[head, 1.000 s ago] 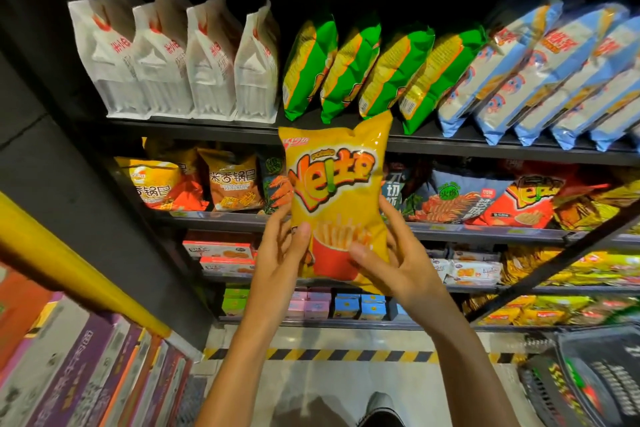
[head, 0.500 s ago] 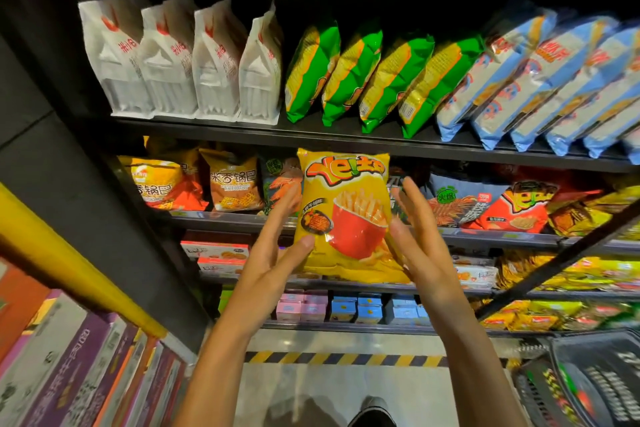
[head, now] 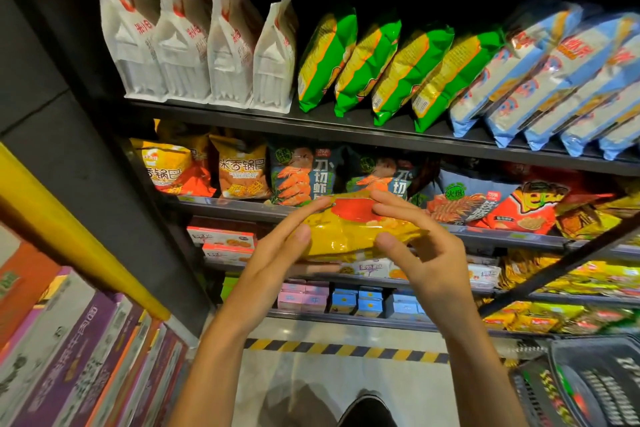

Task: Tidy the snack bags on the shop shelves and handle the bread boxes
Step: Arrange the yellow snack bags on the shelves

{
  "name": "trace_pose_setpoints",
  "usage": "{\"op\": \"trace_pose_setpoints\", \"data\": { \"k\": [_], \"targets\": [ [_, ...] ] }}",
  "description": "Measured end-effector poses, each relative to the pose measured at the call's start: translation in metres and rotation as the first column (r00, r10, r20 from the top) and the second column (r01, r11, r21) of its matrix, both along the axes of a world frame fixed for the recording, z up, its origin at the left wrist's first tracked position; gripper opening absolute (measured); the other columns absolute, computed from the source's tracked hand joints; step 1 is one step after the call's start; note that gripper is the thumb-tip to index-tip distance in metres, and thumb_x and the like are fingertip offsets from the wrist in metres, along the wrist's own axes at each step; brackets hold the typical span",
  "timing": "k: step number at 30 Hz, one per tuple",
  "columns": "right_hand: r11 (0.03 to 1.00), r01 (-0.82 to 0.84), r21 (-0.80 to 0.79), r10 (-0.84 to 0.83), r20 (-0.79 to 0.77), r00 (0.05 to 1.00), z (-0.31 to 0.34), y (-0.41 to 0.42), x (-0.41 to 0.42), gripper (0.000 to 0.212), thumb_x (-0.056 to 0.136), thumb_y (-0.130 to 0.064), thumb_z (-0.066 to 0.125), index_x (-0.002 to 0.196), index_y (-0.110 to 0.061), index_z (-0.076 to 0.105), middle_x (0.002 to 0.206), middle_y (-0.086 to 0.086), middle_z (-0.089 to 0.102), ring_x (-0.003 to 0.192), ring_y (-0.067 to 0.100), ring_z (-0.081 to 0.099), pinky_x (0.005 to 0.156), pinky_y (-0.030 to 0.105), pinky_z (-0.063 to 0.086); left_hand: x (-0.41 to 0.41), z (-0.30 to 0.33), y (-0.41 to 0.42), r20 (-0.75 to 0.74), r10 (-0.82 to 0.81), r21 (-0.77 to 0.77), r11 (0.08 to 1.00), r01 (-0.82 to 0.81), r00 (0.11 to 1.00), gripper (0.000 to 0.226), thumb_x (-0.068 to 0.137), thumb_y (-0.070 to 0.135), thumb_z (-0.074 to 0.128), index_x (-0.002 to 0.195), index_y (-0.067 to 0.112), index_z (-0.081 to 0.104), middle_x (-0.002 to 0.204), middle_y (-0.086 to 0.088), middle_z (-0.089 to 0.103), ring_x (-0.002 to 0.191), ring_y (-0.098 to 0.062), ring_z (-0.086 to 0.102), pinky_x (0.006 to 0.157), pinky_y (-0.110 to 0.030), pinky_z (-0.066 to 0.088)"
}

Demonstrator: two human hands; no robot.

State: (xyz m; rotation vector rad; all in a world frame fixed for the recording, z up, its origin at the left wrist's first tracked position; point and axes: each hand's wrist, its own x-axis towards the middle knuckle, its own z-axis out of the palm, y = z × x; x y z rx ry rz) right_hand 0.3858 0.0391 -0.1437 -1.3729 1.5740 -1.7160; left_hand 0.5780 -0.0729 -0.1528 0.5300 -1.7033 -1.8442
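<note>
1. I hold a yellow snack bag [head: 349, 236] in front of the second shelf [head: 242, 210], tipped nearly flat so that I look along its lower edge, with the prawn-cracker bags [head: 301, 175] just behind it.
2. My left hand [head: 277, 253] takes the bag's left end, thumb under and fingers over the top; my right hand [head: 419, 250] pinches the right end the same way.
3. I judge the bag light, puffed with air and soft, its contents brittle, so a hard squeeze could crush them.
4. The glossy film looks slippery; the crimped end seams seem the safest places to take hold, not the padded middle.
5. The bag is bright yellow with a red patch on its upper face; creases catch the light, and its lettering cannot be read from here.
</note>
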Motion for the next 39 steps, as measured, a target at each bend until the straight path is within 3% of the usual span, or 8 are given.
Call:
{"op": "trace_pose_setpoints", "data": {
  "k": [6, 14, 17, 21, 26, 30, 34, 39],
  "targets": [
    [0.973, 0.231, 0.011, -0.227, 0.234, 0.945, -0.009, -0.008, 0.006, 0.019, 0.091, -0.017, 0.069, 0.100, -0.002, 0.077, 0.112, 0.006, 0.078, 0.114, 0.022, 0.071, 0.098, 0.042, 0.057, -0.006, -0.004, 0.004, 0.057, -0.053, -0.037, 0.998, 0.055, 0.997, 0.070, 0.092, 0.010, 0.070, 0.152, 0.031, 0.043, 0.142, 0.007, 0.062, 0.123, -0.024, 0.066, 0.105, -0.044, 0.054],
    [0.968, 0.247, 0.038, -0.247, 0.274, 0.929, -0.011, -0.011, 0.010, 0.019, 0.089, -0.021, 0.070, 0.098, -0.007, 0.078, 0.097, 0.007, 0.079, 0.096, 0.020, 0.075, 0.080, 0.025, 0.057, -0.012, -0.004, 0.005, 0.040, 0.013, -0.053, 0.999, -0.011, 0.999, 0.060, 0.091, 0.017, 0.070, 0.146, 0.028, 0.048, 0.132, 0.022, 0.060, 0.107, -0.019, 0.073, 0.086, -0.039, 0.063],
    [0.972, 0.233, 0.035, -0.234, 0.267, 0.935, -0.013, -0.012, 0.009, 0.019, 0.089, -0.021, 0.070, 0.099, -0.007, 0.078, 0.098, 0.006, 0.079, 0.096, 0.019, 0.075, 0.080, 0.025, 0.057, -0.012, -0.004, 0.006, 0.057, 0.016, -0.095, 0.995, -0.011, 0.998, 0.062, 0.094, 0.015, 0.068, 0.150, 0.031, 0.046, 0.137, 0.027, 0.057, 0.113, -0.005, 0.069, 0.087, -0.023, 0.058],
    [0.990, 0.138, 0.024, -0.140, 0.250, 0.958, -0.012, -0.010, 0.008, 0.023, 0.094, -0.020, 0.066, 0.109, -0.005, 0.075, 0.112, 0.002, 0.078, 0.105, 0.014, 0.073, 0.084, 0.022, 0.056, -0.012, -0.009, 0.003, 0.050, 0.043, -0.035, 0.999, -0.041, 0.998, 0.056, 0.094, 0.022, 0.066, 0.148, 0.032, 0.052, 0.131, 0.007, 0.070, 0.113, -0.021, 0.072, 0.091, -0.035, 0.061],
    [0.994, -0.086, 0.063, 0.073, 0.197, 0.978, -0.010, -0.004, 0.002, 0.038, 0.097, -0.019, 0.057, 0.134, -0.009, 0.065, 0.134, 0.002, 0.069, 0.124, 0.020, 0.066, 0.095, 0.024, 0.054, -0.011, -0.012, -0.004, 0.034, 0.188, -0.079, 0.980, -0.185, 0.982, 0.039, 0.099, 0.024, 0.059, 0.137, 0.017, 0.064, 0.130, 0.003, 0.072, 0.126, -0.015, 0.064, 0.106, -0.034, 0.052],
    [0.998, -0.029, 0.051, 0.019, 0.193, 0.981, -0.009, -0.007, 0.002, 0.029, 0.101, -0.018, 0.061, 0.128, -0.010, 0.069, 0.131, 0.001, 0.072, 0.123, 0.021, 0.067, 0.094, 0.029, 0.056, -0.014, -0.012, -0.004, 0.080, 0.165, -0.106, 0.982, -0.156, 0.983, 0.038, 0.104, 0.033, 0.048, 0.138, 0.026, 0.064, 0.132, 0.007, 0.071, 0.127, -0.013, 0.063, 0.106, -0.031, 0.052],
    [0.996, 0.084, 0.029, -0.088, 0.210, 0.974, -0.006, -0.011, 0.006, 0.028, 0.100, -0.013, 0.056, 0.120, -0.005, 0.074, 0.119, 0.001, 0.077, 0.114, 0.014, 0.071, 0.086, 0.020, 0.056, -0.019, -0.008, -0.002, 0.049, 0.154, -0.008, 0.988, -0.154, 0.987, 0.038, 0.105, 0.033, 0.040, 0.132, 0.026, 0.065, 0.116, 0.004, 0.078, 0.107, -0.012, 0.074, 0.077, -0.017, 0.058],
    [0.987, 0.157, 0.043, -0.163, 0.213, 0.963, -0.005, -0.016, 0.006, 0.023, 0.102, -0.013, 0.057, 0.111, -0.014, 0.078, 0.116, -0.005, 0.078, 0.117, 0.011, 0.069, 0.092, 0.021, 0.054, -0.022, -0.005, -0.002, 0.045, 0.148, -0.023, 0.989, -0.147, 0.988, 0.040, 0.104, 0.038, 0.040, 0.134, 0.029, 0.065, 0.129, 0.010, 0.072, 0.121, -0.007, 0.066, 0.089, -0.018, 0.056]
  ]
}}
